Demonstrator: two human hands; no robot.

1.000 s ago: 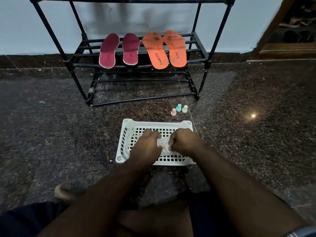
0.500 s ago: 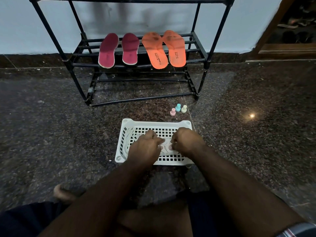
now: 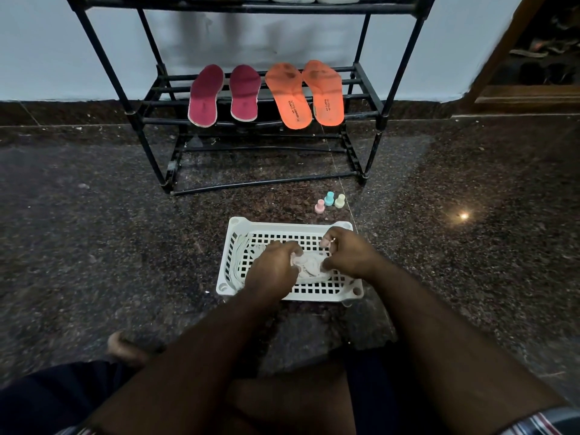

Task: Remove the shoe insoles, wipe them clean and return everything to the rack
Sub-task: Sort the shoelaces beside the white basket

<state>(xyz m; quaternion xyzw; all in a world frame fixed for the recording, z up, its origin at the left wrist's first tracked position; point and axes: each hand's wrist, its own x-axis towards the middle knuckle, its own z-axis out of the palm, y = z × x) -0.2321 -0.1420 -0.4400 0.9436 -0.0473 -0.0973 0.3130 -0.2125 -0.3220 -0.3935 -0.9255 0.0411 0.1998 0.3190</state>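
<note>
Cloth handling over basket; insoles on rack.
Left hand point(image 3: 272, 271) and right hand point(image 3: 346, 254) each pinch the cloth point(image 3: 309, 263) above the basket point(image 3: 233, 246); stowing it likely follows.

Orange insoles point(image 3: 303, 94), maroon insoles point(image 3: 224, 95), white basket point(image 3: 282, 227)

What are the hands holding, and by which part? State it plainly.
Both hands hold a crumpled white cloth over the white basket. The left hand grips its left side and the right hand pinches its right edge.
</note>
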